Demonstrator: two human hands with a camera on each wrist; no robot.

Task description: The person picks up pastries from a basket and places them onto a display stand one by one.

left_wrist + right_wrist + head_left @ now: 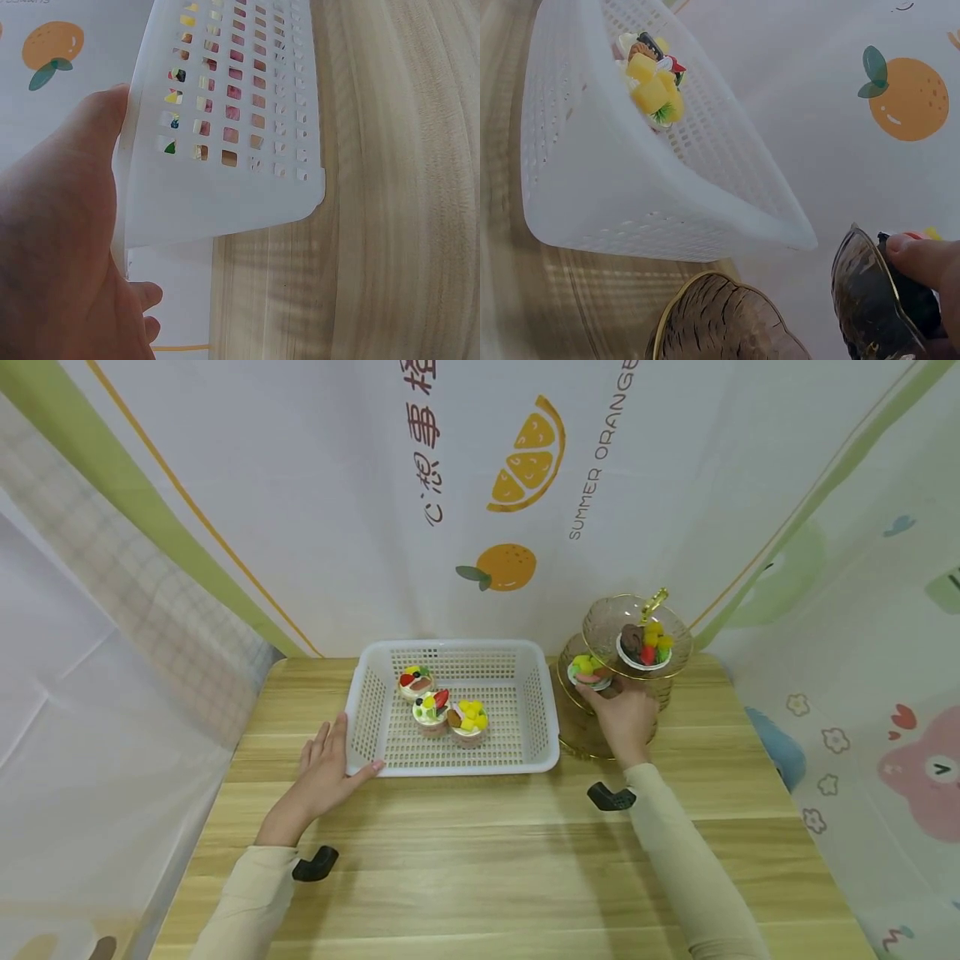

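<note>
My right hand [628, 717] pinches a toy cupcake [589, 672] with yellow, green and pink toppings at the middle tier of a clear, gold-rimmed tiered stand [600, 607]. The right wrist view has the thumb at the cupcake's dark cup [913, 294], beside a tier's gold edge; the other fingers are mostly hidden. My left hand [324, 777] rests on the near left corner of a white plastic basket [457, 769], thumb along the front rim and fingers fairly straight at the left side. Inside the basket, three fruit-topped cupcakes [431, 724] stand grouped left of the middle.
On the stand's top tier sits a chocolate-coloured cupcake [647, 652] with fruit pieces, below a gold handle [655, 602]. A lower tier [724, 319] lies close to the basket's right end. The wooden table [480, 868] backs onto a printed curtain [360, 527].
</note>
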